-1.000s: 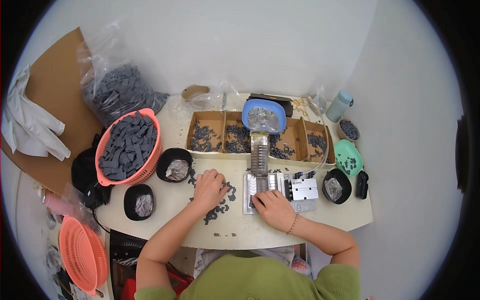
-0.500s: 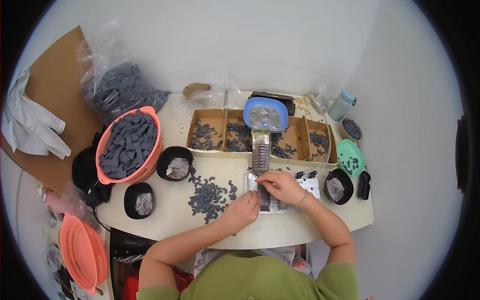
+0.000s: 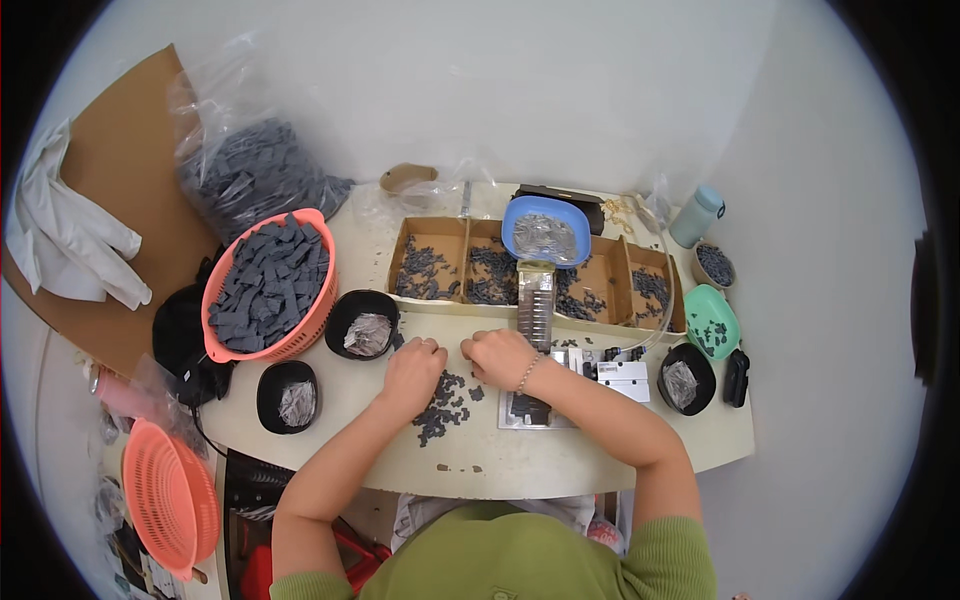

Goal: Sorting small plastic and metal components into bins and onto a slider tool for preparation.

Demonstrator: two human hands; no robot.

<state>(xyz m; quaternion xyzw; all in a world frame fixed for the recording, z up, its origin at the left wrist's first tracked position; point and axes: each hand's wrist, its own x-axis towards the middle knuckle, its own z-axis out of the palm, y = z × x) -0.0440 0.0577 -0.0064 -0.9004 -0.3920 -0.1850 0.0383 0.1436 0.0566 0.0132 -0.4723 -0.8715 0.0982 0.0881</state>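
Note:
A loose pile of small dark grey pieces (image 3: 440,412) lies on the table before me. My left hand (image 3: 412,378) is over the left and far part of that pile, its fingers curled. My right hand (image 3: 502,360) sits just across from it, beyond the pile's right side, also with bent, closed fingers. The fingertips of both are partly hidden, so anything held in them is too small to make out. Under my right forearm is a metal fixture (image 3: 508,420) with a dark strip on it, partly covered. A clear ribbed chute (image 3: 536,305) runs down toward it from a blue tray (image 3: 580,252).
A cardboard divider box (image 3: 455,304) of grey pieces spans the back. Black bowls (image 3: 335,345) with thin silvery strips stand left and right. A coral basket (image 3: 322,318) of grey blocks is at left. A green dish (image 3: 727,295) and a bottle (image 3: 695,220) are at right.
Both hands have left the metal fixture and moved left to the loose pile. They are now apart from each other. The whole view has shifted slightly right.

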